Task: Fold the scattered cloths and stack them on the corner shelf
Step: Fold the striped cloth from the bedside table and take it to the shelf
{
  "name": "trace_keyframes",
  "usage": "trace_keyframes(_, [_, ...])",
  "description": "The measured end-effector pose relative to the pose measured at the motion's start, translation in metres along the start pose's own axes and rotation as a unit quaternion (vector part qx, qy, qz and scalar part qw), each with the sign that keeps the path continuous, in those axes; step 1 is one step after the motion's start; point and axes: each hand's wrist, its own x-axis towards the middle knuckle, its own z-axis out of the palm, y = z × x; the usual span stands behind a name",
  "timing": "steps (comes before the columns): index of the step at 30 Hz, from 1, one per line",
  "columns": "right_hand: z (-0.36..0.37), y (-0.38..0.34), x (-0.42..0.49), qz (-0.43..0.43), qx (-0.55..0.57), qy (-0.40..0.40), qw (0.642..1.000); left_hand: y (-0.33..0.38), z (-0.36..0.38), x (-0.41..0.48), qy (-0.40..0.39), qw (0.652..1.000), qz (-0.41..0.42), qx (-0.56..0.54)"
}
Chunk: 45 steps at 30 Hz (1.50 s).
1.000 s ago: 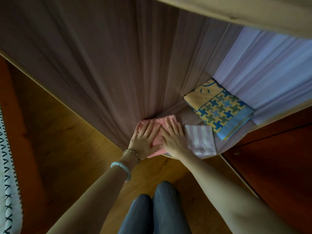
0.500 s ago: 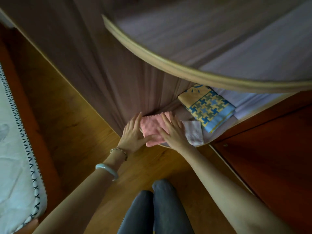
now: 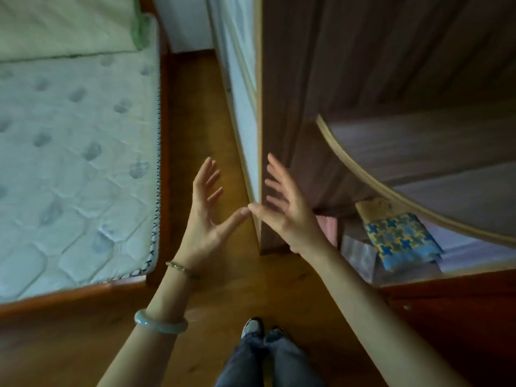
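Note:
My left hand (image 3: pixel 208 216) and my right hand (image 3: pixel 287 213) hang in the air in front of me, fingers spread, thumbs nearly touching, holding nothing. On the bottom corner shelf (image 3: pixel 474 255) at the right lie three folded cloths. The pink cloth (image 3: pixel 326 223) shows only as a strip behind my right wrist. A pale striped cloth (image 3: pixel 358 254) lies beside it, and a yellow-and-blue patterned cloth (image 3: pixel 396 236) sits further right. Both hands are above and left of the cloths, apart from them.
A curved upper shelf (image 3: pixel 391 196) overhangs the cloths. The wardrobe's dark side panel (image 3: pixel 282 107) stands just behind my hands. A quilted white mattress (image 3: pixel 75 152) on a red-brown bed frame (image 3: pixel 69 297) fills the left. Wooden floor (image 3: pixel 237 289) runs between them; my legs and shoes (image 3: pixel 252 328) show below.
Both hands have lifted off the pink cloth and drawn back, open, leaving it on the shelf. My view has swung left and up, bringing the bed into sight.

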Motion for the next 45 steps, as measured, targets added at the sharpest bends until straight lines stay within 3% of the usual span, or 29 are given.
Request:
trace_keyframes(7, [0.051,-0.057,0.032,-0.109,-0.007,-0.159,0.981,0.051,-0.086,-0.051,0.194,0.976,-0.014,0.093])
trace_keyframes(14, [0.141,-0.103,0.025,-0.186,0.000,-0.355,0.916,0.086,-0.154,-0.138,0.321,0.934,-0.013,0.155])
trace_keyframes(19, [0.227,-0.128,-0.004,-0.235,-0.027,-0.445,0.864,0.104,-0.202,-0.214,0.411,0.884,-0.031,0.220])
trace_keyframes(25, [0.321,-0.161,-0.025,-0.283,-0.006,-0.449,0.848,0.120,-0.274,-0.271,0.471,0.848,-0.038,0.241])
trace_keyframes(37, [0.506,-0.216,-0.049,-0.326,-0.001,-0.346,0.880,0.112,-0.481,-0.320,0.432,0.854,-0.009,0.290])
trace_keyframes(45, [0.635,-0.237,-0.052,-0.320,0.003,-0.372,0.872,0.080,-0.600,-0.351,0.474,0.847,-0.013,0.238])
